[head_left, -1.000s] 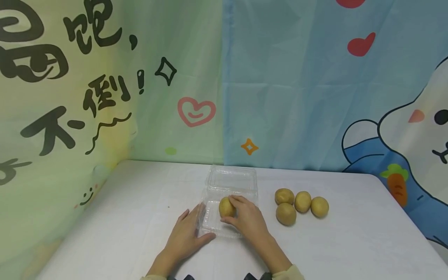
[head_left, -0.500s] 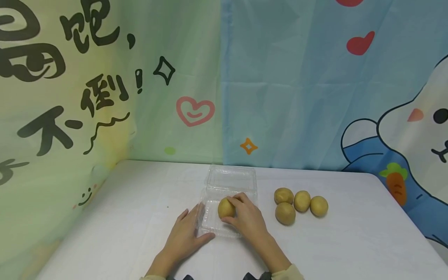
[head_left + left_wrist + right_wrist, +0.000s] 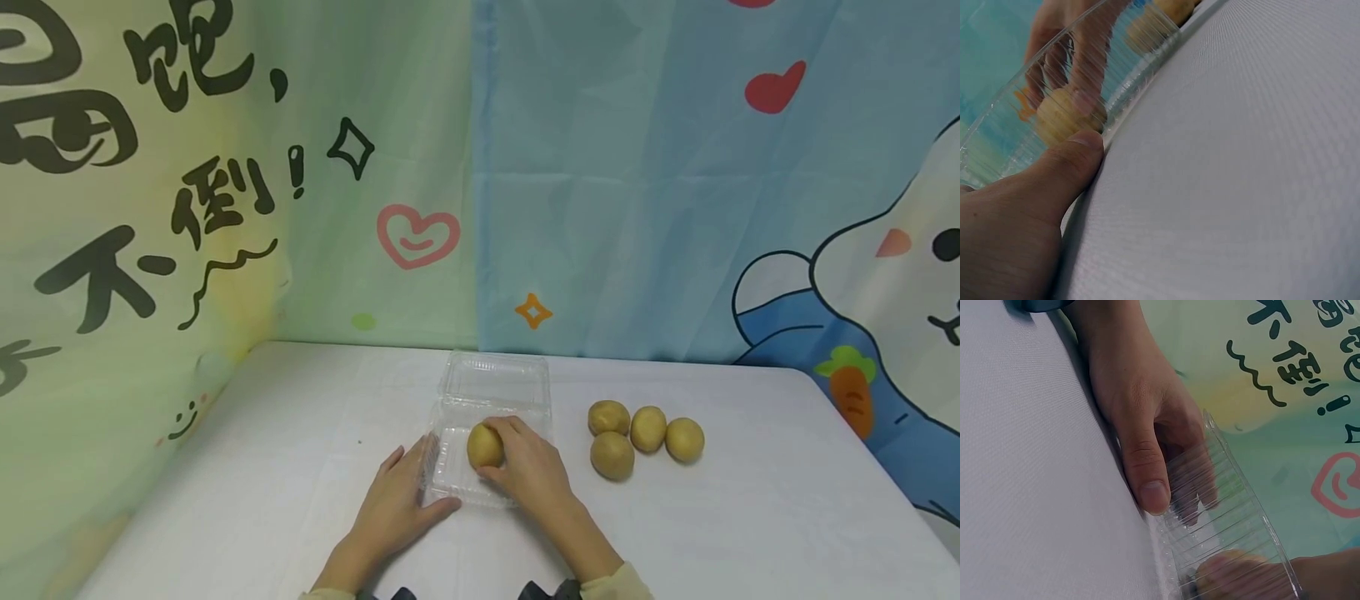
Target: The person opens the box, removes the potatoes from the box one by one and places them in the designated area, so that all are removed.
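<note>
A clear plastic clamshell box (image 3: pixel 487 383) lies open on the white table, its lid laid back. Inside its base is a yellow-brown potato (image 3: pixel 483 447), which my right hand (image 3: pixel 528 467) pinches between thumb and fingers. My left hand (image 3: pixel 397 504) rests along the box's left side with fingers fairly straight and thumb spread toward the front edge. In the left wrist view, the potato (image 3: pixel 1063 119) and right hand (image 3: pixel 1079 53) show through the ribbed clear wall. In the right wrist view, the left hand (image 3: pixel 1147 437) stands by the box wall (image 3: pixel 1235 506).
Several loose potatoes (image 3: pixel 612 456) sit close together on the table to the right of the box. A white cloth covers the table (image 3: pixel 750 517). Printed fabric (image 3: pixel 630 183) hangs behind and at the left.
Both hands, the potato and the box stay nearly in place. The head view shifts very slightly.
</note>
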A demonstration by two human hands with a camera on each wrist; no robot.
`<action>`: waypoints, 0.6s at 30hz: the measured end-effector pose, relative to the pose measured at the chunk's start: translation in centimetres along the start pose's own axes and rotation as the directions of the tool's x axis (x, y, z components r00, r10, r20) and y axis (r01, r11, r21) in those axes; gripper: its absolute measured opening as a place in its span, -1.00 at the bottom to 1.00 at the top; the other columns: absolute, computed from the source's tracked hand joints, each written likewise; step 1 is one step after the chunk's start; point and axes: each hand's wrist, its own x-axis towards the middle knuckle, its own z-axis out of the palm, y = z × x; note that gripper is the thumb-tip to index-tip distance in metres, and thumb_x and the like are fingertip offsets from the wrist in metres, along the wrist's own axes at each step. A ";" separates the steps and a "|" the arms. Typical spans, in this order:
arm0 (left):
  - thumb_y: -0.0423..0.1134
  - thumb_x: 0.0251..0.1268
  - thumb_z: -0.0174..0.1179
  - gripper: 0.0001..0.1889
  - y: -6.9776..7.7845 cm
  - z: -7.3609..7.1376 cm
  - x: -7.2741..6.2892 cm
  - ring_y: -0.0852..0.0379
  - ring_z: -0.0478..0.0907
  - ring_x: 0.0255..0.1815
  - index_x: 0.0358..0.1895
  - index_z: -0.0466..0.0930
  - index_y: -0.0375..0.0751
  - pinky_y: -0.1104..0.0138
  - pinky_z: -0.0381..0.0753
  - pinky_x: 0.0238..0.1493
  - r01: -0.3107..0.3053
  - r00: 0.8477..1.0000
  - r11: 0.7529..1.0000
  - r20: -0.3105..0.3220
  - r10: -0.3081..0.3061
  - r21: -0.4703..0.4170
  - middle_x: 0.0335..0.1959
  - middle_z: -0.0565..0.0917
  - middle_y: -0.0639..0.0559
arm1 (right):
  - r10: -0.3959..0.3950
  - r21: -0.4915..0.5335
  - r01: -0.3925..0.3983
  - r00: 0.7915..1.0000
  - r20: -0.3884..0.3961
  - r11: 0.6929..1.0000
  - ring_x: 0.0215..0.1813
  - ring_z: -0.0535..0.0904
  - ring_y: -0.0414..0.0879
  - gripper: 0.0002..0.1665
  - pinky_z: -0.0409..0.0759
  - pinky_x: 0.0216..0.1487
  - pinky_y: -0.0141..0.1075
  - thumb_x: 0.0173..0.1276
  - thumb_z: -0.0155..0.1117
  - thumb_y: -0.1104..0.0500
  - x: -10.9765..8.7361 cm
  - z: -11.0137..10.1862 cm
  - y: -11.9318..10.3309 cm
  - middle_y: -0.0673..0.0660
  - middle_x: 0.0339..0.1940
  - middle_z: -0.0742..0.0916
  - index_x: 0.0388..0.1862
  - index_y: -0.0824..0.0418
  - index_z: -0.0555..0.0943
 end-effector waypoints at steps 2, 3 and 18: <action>0.33 0.01 0.24 0.00 0.0 -0.1 0.0 0.00 0.33 0.40 0.39 0.21 -0.35 0.03 0.14 0.48 -0.001 1.000 1.000 -0.002 0.001 -0.003 0.37 0.39 -0.15 | 0.013 0.000 -0.013 1.000 0.015 1.000 -0.01 0.65 0.05 -0.27 0.67 -0.10 -0.06 -0.07 0.57 -0.02 0.1 0.0 0.0 0.06 0.07 0.65 0.12 0.09 0.53; 0.32 0.01 0.24 0.00 0.1 -0.1 0.1 0.01 0.33 0.40 0.39 0.22 -0.35 0.03 0.14 0.48 -0.002 1.000 1.000 -0.005 0.002 -0.001 0.37 0.39 -0.15 | 0.016 -0.001 -0.016 1.000 0.023 1.000 -0.02 0.65 0.05 -0.27 0.67 -0.10 -0.05 -0.07 0.57 -0.02 0.1 0.0 -0.1 0.06 0.07 0.65 0.12 0.09 0.53; 0.31 0.00 0.26 0.00 0.1 -0.1 0.1 0.01 0.33 0.40 0.38 0.22 -0.36 0.03 0.15 0.48 -0.009 1.000 1.000 -0.013 0.009 0.001 0.37 0.39 -0.15 | 0.006 -0.022 -0.004 0.997 0.071 1.000 -0.08 0.66 0.00 -0.22 0.66 -0.13 -0.10 -0.08 0.58 -0.02 0.3 0.0 0.0 0.02 0.04 0.63 0.17 0.07 0.53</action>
